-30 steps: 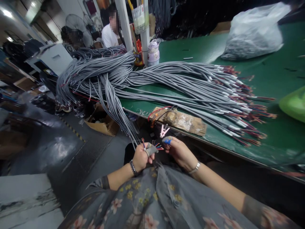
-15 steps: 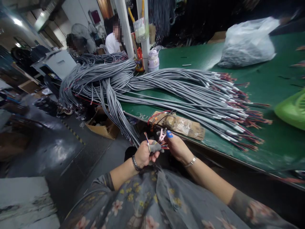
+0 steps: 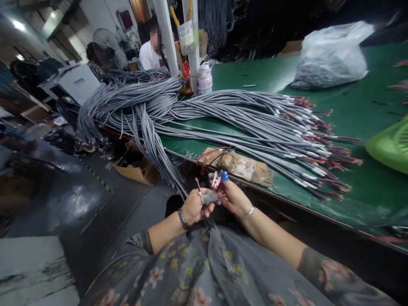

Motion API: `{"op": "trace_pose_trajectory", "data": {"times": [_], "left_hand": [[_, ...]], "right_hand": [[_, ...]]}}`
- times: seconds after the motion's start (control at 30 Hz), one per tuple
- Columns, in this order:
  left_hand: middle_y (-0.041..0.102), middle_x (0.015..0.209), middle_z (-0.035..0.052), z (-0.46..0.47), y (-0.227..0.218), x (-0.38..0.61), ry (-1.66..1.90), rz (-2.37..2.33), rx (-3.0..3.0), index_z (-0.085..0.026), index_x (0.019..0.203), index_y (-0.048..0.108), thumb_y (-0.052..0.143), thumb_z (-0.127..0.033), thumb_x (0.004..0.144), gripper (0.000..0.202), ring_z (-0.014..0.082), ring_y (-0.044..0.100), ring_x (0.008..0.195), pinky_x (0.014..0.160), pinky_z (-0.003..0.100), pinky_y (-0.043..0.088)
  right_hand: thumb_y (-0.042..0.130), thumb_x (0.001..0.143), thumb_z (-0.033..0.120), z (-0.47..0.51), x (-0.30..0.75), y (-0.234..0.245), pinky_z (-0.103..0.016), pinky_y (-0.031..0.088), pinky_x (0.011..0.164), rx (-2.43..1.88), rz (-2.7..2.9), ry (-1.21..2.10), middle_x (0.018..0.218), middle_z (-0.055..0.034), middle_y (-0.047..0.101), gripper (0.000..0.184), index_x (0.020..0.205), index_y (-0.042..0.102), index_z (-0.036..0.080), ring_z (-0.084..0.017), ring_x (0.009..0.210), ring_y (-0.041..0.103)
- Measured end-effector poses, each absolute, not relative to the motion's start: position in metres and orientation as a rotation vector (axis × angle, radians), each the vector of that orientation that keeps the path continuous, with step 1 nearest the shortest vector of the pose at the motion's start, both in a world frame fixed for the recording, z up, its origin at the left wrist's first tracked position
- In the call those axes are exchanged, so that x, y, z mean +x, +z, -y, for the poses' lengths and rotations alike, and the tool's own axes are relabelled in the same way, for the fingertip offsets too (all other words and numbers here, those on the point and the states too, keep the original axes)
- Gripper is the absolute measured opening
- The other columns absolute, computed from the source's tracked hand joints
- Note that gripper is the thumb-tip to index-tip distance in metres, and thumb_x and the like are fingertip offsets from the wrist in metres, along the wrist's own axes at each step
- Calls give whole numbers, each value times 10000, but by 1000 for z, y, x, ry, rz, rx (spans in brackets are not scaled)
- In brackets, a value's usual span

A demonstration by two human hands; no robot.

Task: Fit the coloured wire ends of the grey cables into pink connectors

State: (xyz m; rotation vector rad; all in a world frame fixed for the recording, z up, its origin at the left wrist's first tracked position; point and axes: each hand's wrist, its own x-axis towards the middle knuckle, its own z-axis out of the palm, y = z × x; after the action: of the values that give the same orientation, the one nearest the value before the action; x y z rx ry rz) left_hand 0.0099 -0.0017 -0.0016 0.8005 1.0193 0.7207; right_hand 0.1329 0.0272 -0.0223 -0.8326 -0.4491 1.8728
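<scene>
My left hand (image 3: pixel 194 208) is closed around the end of a grey cable (image 3: pixel 165 165) that hangs down from the bench; coloured wires (image 3: pixel 219 196) fan out of it past a grey-taped thumb. My right hand (image 3: pixel 234 197) is right beside it, fingers pinched at those wire ends, a blue cot on one fingertip. A pink clip (image 3: pixel 216 178) on red and black leads hangs just above both hands. The big pile of grey cables (image 3: pixel 223 114) with stripped red ends lies across the green bench (image 3: pixel 350 106).
A taped brown block (image 3: pixel 245 166) sits at the bench edge above my hands. Behind it stand a white post (image 3: pixel 167 38), a lilac bottle (image 3: pixel 204 78) and a plastic bag (image 3: pixel 331 53). A green object (image 3: pixel 390 146) is at right. A cardboard box (image 3: pixel 137 165) lies on the floor. People sit behind.
Both hands have come closer together and risen slightly toward the pink clip. My right hand has closed in on the wire ends. The view has shifted a little.
</scene>
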Motion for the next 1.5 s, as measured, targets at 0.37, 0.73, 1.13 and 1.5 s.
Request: {"op": "trace_pose_trajectory", "data": {"times": [0.37,0.73,1.13,1.5], "left_hand": [[521,421,-27,17,-1,5,761,-1048,841,-154,565,526,718,-519,581,413,47,364,266,278,177,202],[523,422,-30,17,5,8,846,-1118,809,-162,578,511,702,-502,603,390,47,376,270,292,184,188],[505,409,-34,13,9,10,813,-1101,760,-165,579,513,704,-470,570,360,53,366,264,292,187,202],[510,400,-33,12,6,13,799,-1109,749,-163,581,516,717,-473,557,369,55,366,254,277,183,198]], "right_hand": [[652,694,639,-17,145,-21,-223,464,504,-711,442,2017,727,-21,652,451,776,701,198,-112,566,540],[734,711,433,-16,144,-19,-236,425,526,-772,567,1832,682,-3,645,244,760,709,196,-114,581,511],[765,610,560,-26,138,-27,-240,432,513,-841,498,1811,616,-2,634,365,681,704,207,-118,543,510],[720,645,600,-27,138,-30,-226,474,496,-711,451,1866,637,2,652,397,720,683,211,-115,530,556]]}}
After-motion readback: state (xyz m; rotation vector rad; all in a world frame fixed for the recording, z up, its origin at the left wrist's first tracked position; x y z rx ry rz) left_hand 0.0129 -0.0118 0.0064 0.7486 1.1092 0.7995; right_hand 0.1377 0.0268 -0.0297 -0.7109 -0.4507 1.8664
